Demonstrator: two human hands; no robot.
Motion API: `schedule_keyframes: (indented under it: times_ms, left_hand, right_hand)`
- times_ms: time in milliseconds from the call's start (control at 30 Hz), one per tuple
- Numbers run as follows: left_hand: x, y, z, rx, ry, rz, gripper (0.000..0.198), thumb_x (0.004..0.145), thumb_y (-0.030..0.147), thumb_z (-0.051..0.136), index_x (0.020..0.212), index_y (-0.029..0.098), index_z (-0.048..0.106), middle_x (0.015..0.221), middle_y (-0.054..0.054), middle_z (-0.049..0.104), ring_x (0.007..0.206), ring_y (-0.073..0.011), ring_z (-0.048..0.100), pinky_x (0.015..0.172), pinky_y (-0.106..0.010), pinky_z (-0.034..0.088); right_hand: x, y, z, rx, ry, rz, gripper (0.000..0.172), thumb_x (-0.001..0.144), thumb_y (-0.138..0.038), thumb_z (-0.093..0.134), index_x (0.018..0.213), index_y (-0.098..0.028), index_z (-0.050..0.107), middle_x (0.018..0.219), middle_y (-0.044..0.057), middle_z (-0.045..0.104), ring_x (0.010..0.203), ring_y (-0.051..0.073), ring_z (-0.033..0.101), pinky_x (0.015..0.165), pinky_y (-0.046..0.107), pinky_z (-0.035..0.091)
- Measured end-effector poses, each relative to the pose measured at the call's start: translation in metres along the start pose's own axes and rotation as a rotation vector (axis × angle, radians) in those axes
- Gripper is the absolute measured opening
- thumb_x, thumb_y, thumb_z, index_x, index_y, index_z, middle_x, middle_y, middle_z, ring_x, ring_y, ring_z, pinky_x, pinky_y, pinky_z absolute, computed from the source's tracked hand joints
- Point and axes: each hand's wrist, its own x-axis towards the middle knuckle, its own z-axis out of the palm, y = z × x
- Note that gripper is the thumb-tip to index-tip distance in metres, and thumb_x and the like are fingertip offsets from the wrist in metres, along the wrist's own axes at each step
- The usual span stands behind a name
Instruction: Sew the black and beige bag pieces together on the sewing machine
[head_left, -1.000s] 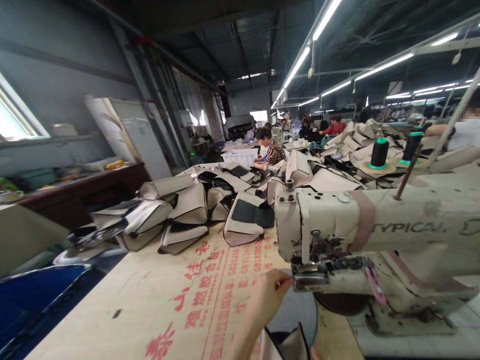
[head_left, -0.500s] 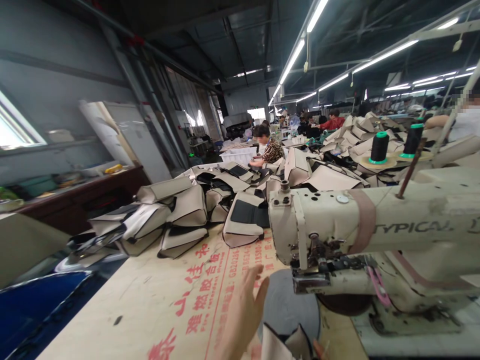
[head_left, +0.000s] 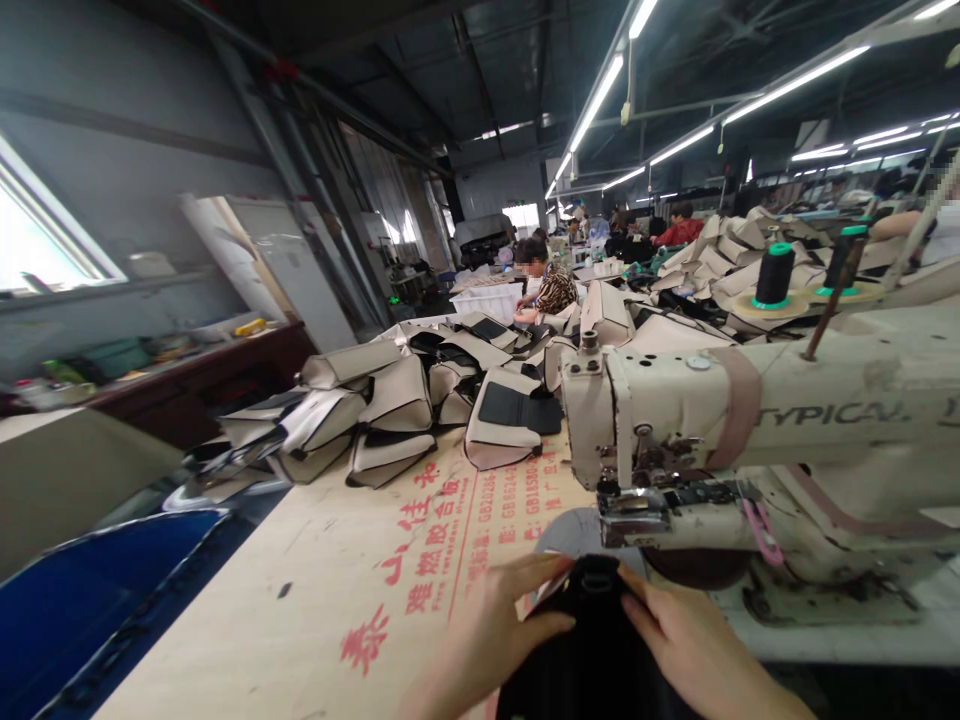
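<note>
Head view: left hand (head_left: 495, 640), open beside the sewing machine (head_left: 750, 430) half a second earlier, had dropped to bottom centre and, with right hand (head_left: 694, 650), pinched the top edge of a black fabric piece (head_left: 592, 655). The piece lay between both grips, just below the presser foot (head_left: 634, 508), not yet under it.

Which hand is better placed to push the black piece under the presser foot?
Probably the right hand: it holds the black piece in front of the presser foot. The left hand holds the same piece, farther to the left.
</note>
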Motion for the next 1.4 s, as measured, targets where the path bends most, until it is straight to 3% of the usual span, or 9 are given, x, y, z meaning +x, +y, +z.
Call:
schedule_keyframes:
  times_ms: [233, 433, 567, 733, 800, 900, 1100, 1267, 1400]
  left_hand:
    - [0.002, 0.003, 0.008, 0.038, 0.026, 0.116, 0.026, 0.087, 0.021, 0.045, 0.104, 0.027, 0.063, 0.104, 0.001, 0.066, 0.096, -0.0138, 0.06, 0.086, -0.023, 0.045]
    - [0.004, 0.002, 0.003, 0.012, 0.01, 0.133, 0.017, 0.084, 0.029, 0.053, 0.096, 0.024, 0.064, 0.097, 0.0, 0.066, 0.09, -0.0139, 0.06, 0.081, -0.022, 0.045]
    - [0.005, 0.001, 0.024, -0.042, 0.174, 0.076, 0.015, 0.086, 0.031, 0.049, 0.084, 0.02, 0.059, 0.085, -0.001, 0.064, 0.082, -0.0133, 0.06, 0.076, -0.022, 0.047]
    - [0.006, -0.006, 0.047, -0.096, 0.4, 0.053, 0.019, 0.085, 0.026, 0.051, 0.103, 0.024, 0.047, 0.093, 0.0, 0.062, 0.088, -0.0122, 0.06, 0.081, -0.023, 0.047]
    - [0.006, -0.01, 0.047, -0.088, 0.386, 0.08, 0.027, 0.084, 0.025, 0.052, 0.109, 0.026, 0.045, 0.094, 0.0, 0.063, 0.089, -0.0125, 0.061, 0.08, -0.022, 0.048]
    - [0.006, -0.011, 0.039, -0.046, 0.305, 0.118, 0.021, 0.084, 0.024, 0.052, 0.105, 0.026, 0.051, 0.089, 0.0, 0.064, 0.086, -0.0131, 0.061, 0.076, -0.022, 0.048]
    - [0.011, 0.008, 0.021, -0.067, 0.145, 0.156, 0.015, 0.088, 0.022, 0.045, 0.091, 0.021, 0.059, 0.09, -0.003, 0.061, 0.084, -0.0128, 0.058, 0.076, -0.022, 0.046]
    - [0.007, 0.014, 0.027, -0.064, 0.202, 0.084, 0.014, 0.087, 0.025, 0.046, 0.082, 0.019, 0.057, 0.082, -0.003, 0.06, 0.078, -0.0136, 0.058, 0.072, -0.023, 0.047]
    - [0.005, 0.007, 0.034, -0.013, 0.324, 0.081, 0.011, 0.084, 0.024, 0.051, 0.094, 0.02, 0.055, 0.079, -0.001, 0.06, 0.077, -0.0136, 0.059, 0.074, -0.023, 0.049]
  right_hand:
    - [0.017, 0.003, -0.01, 0.245, -0.003, -0.214, 0.03, 0.093, -0.031, 0.04, 0.115, -0.021, 0.057, 0.125, 0.006, 0.05, 0.115, 0.02, 0.046, 0.1, 0.035, 0.036]
    - [0.018, -0.002, -0.009, 0.273, 0.016, -0.25, 0.027, 0.095, -0.026, 0.036, 0.108, -0.019, 0.058, 0.102, 0.007, 0.062, 0.094, 0.02, 0.058, 0.084, 0.034, 0.047]
    - [0.017, -0.006, -0.006, 0.262, 0.044, -0.188, 0.026, 0.094, -0.026, 0.036, 0.095, -0.016, 0.06, 0.092, 0.007, 0.063, 0.086, 0.021, 0.059, 0.08, 0.035, 0.048]
    - [0.019, -0.007, -0.005, 0.271, 0.023, -0.145, 0.025, 0.093, -0.026, 0.035, 0.089, -0.016, 0.057, 0.084, 0.006, 0.062, 0.078, 0.019, 0.059, 0.081, 0.034, 0.047]
    - [0.019, -0.006, -0.006, 0.269, 0.018, -0.141, 0.025, 0.093, -0.026, 0.034, 0.087, -0.016, 0.056, 0.082, 0.005, 0.062, 0.077, 0.019, 0.059, 0.08, 0.033, 0.047]
    - [0.018, -0.004, -0.006, 0.263, 0.016, -0.148, 0.025, 0.094, -0.026, 0.033, 0.091, -0.017, 0.056, 0.086, 0.005, 0.062, 0.08, 0.019, 0.06, 0.078, 0.03, 0.047]
    - [0.018, -0.003, -0.006, 0.197, 0.028, -0.196, 0.025, 0.095, -0.027, 0.033, 0.097, -0.017, 0.057, 0.093, 0.007, 0.063, 0.086, 0.019, 0.06, 0.076, 0.029, 0.046]
    - [0.018, -0.006, -0.009, 0.221, 0.027, -0.229, 0.024, 0.095, -0.027, 0.034, 0.092, -0.018, 0.056, 0.091, 0.005, 0.063, 0.084, 0.017, 0.06, 0.074, 0.026, 0.045]
    - [0.018, -0.008, -0.01, 0.191, 0.017, -0.249, 0.026, 0.096, -0.028, 0.032, 0.088, -0.018, 0.054, 0.082, 0.004, 0.061, 0.076, 0.017, 0.059, 0.068, 0.027, 0.045]
